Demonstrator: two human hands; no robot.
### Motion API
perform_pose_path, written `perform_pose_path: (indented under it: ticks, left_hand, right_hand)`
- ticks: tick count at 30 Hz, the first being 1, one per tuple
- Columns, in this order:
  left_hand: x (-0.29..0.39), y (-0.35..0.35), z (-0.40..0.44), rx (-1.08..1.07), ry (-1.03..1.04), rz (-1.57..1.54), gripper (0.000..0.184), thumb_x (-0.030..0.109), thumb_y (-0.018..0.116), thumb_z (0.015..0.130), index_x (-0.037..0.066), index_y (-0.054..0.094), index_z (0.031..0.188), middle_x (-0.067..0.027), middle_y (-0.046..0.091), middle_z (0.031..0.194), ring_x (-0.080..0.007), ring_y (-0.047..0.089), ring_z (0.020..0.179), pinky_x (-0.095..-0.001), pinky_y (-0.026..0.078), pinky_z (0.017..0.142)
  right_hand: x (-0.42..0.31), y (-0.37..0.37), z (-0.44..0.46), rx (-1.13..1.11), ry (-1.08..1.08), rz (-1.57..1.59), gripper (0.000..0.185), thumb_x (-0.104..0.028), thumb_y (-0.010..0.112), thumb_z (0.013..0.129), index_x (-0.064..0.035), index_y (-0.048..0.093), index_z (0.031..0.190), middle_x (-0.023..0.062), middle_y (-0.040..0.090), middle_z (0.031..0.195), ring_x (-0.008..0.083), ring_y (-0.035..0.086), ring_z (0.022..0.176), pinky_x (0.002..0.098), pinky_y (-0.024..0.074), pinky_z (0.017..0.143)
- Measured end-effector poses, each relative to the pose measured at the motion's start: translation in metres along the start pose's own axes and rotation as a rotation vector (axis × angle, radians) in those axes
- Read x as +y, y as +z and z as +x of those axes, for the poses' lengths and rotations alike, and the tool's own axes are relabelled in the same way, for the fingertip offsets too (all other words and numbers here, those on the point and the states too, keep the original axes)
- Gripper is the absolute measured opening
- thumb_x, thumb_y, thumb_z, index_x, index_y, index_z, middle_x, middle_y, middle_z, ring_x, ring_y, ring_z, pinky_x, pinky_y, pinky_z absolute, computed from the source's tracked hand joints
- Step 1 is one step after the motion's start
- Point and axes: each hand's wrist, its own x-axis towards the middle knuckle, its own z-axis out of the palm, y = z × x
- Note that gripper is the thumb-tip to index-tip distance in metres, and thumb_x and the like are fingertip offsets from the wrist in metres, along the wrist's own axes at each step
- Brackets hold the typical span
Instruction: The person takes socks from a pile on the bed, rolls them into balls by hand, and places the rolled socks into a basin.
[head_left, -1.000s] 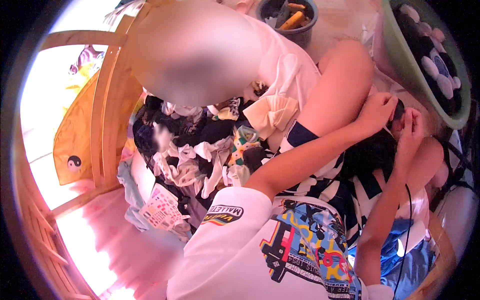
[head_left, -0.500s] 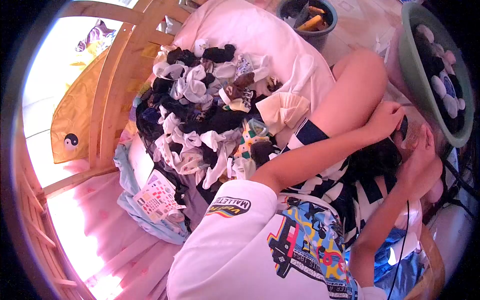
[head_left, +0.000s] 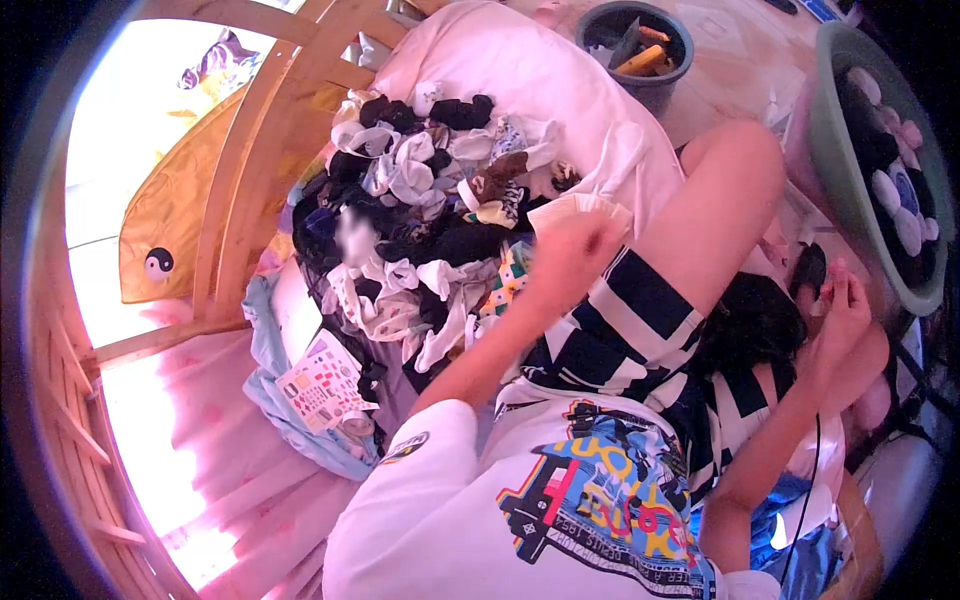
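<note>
My left hand (head_left: pixel 575 255) is over the right side of a pile of mixed socks (head_left: pixel 400 235). It partly covers a folded cream ribbed cloth (head_left: pixel 605 207); its fingers are blurred and mostly hidden, so whether it grips the cloth is unclear. Socks with a bright green, yellow and white pattern (head_left: pixel 512 275) lie beside my wrist. My right hand (head_left: pixel 840 320) is raised by my lower leg with its fingertips pinched together. Anything between those fingertips is too small to make out. A black item (head_left: pixel 808 268) lies near them, and dark fabric (head_left: pixel 750 320) rests in my lap.
A green basin (head_left: pixel 832 170) holding dark and pale rolled items stands at right. At the back is a grey bucket (head_left: pixel 640 90) with yellow-orange pieces inside. A pink cushion (head_left: pixel 520 60) lies under the pile. Wooden rails (head_left: pixel 235 180) border the left, near a printed sheet (head_left: pixel 325 380).
My left hand has moved left from beside my right hand to the cream cloth at the pile's edge. My right hand stays near my lower leg. The view has shifted slightly.
</note>
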Motion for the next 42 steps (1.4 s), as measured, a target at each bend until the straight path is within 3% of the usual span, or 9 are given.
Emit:
perform_pose_path:
  ticks: [6, 10, 18, 22, 24, 26, 32, 38, 42]
  left_hand:
    - [-0.092, -0.107, -0.032, 0.482, 0.015, 0.460, 0.007, 0.009, 0.062, 0.085, 0.002, 0.062, 0.087, -0.0123, 0.061, 0.081, -0.0292, 0.058, 0.076, -0.0386, 0.047, 0.072]
    - [-0.132, -0.172, -0.048, 0.675, -0.111, 0.975, 0.026, 0.011, 0.062, 0.085, 0.003, 0.056, 0.109, -0.0172, 0.056, 0.110, -0.0333, 0.052, 0.101, -0.0440, 0.041, 0.088]
    - [-0.186, -0.177, -0.060, 0.497, -0.553, 0.924, 0.052, 0.027, 0.064, 0.086, 0.001, 0.049, 0.128, -0.0199, 0.052, 0.125, -0.0378, 0.049, 0.115, -0.0478, 0.042, 0.096]
    - [-0.226, -0.198, -0.060, 0.487, -0.413, 0.895, 0.048, 0.035, 0.061, 0.090, 0.001, 0.055, 0.122, -0.0211, 0.057, 0.114, -0.0406, 0.052, 0.109, -0.0484, 0.041, 0.094]
    - [-0.174, -0.182, -0.053, 0.638, -0.296, 1.104, 0.049, 0.038, 0.056, 0.093, -0.001, 0.054, 0.122, -0.0214, 0.055, 0.112, -0.0397, 0.050, 0.106, -0.0495, 0.038, 0.093]
    - [-0.135, -0.168, -0.051, 0.693, -0.239, 1.097, 0.049, 0.040, 0.052, 0.096, -0.003, 0.051, 0.120, -0.0214, 0.052, 0.108, -0.0385, 0.048, 0.103, -0.0505, 0.037, 0.093]
    - [-0.073, -0.099, -0.019, 0.747, 0.178, 0.493, 0.044, 0.032, 0.052, 0.098, -0.006, 0.047, 0.121, -0.0222, 0.051, 0.113, -0.0370, 0.050, 0.105, -0.0467, 0.038, 0.094]
    - [0.061, 0.063, -0.005, 0.423, -0.092, -0.504, 0.046, 0.038, 0.036, 0.104, -0.002, 0.047, 0.124, -0.0147, 0.055, 0.111, -0.0225, 0.054, 0.100, -0.0370, 0.043, 0.090]
    - [0.106, 0.109, 0.026, 0.038, -0.250, -0.982, 0.044, 0.044, 0.036, 0.103, 0.003, 0.049, 0.112, -0.0083, 0.056, 0.092, -0.0183, 0.055, 0.079, -0.0316, 0.046, 0.070]
  right_hand:
    - [-0.016, 0.009, -0.009, -0.018, 0.034, 0.107, 0.026, -0.027, 0.063, 0.094, -0.0035, 0.065, 0.083, -0.0036, 0.051, 0.066, 0.0055, 0.044, 0.059, 0.0206, 0.0327, 0.054]
    - [-0.024, 0.011, -0.014, 0.025, 0.028, 0.183, 0.027, -0.027, 0.061, 0.095, -0.0050, 0.063, 0.079, -0.0038, 0.051, 0.066, 0.0060, 0.045, 0.060, 0.0194, 0.0309, 0.051]
    - [-0.158, -0.023, -0.107, -0.276, -0.031, 0.226, 0.020, -0.017, 0.056, 0.096, -0.0021, 0.064, 0.085, 0.0028, 0.053, 0.065, 0.0087, 0.051, 0.058, 0.0201, 0.0366, 0.050]
    - [-0.229, -0.035, -0.117, -1.099, -1.196, 0.315, 0.017, -0.005, 0.057, 0.080, -0.0044, 0.073, 0.086, 0.0086, 0.068, 0.089, 0.0131, 0.061, 0.062, 0.0226, 0.0457, 0.050]
    - [-0.233, -0.040, -0.129, -1.070, -1.252, 0.235, 0.018, -0.005, 0.056, 0.081, -0.0053, 0.074, 0.085, 0.0069, 0.068, 0.089, 0.0120, 0.060, 0.060, 0.0228, 0.0450, 0.049]
    - [-0.231, -0.029, -0.147, -0.776, -1.292, 0.256, 0.036, -0.008, 0.060, 0.081, -0.0152, 0.065, 0.115, 0.0059, 0.062, 0.088, 0.0142, 0.054, 0.063, 0.0237, 0.0420, 0.045]
    - [-0.236, 0.011, -0.184, -0.347, -1.085, 0.543, 0.060, -0.006, 0.060, 0.079, -0.0188, 0.053, 0.138, 0.0019, 0.056, 0.082, 0.0132, 0.048, 0.058, 0.0233, 0.0404, 0.042]
    - [-0.275, -0.021, -0.160, -0.794, -1.084, 0.168, 0.038, -0.011, 0.062, 0.079, -0.0103, 0.063, 0.117, 0.0028, 0.058, 0.069, 0.0155, 0.056, 0.058, 0.0264, 0.0420, 0.040]
    - [-0.250, -0.012, -0.190, -0.918, -0.652, 0.432, 0.031, -0.013, 0.063, 0.078, -0.0079, 0.064, 0.108, 0.0040, 0.058, 0.063, 0.0183, 0.059, 0.057, 0.0287, 0.0437, 0.040]
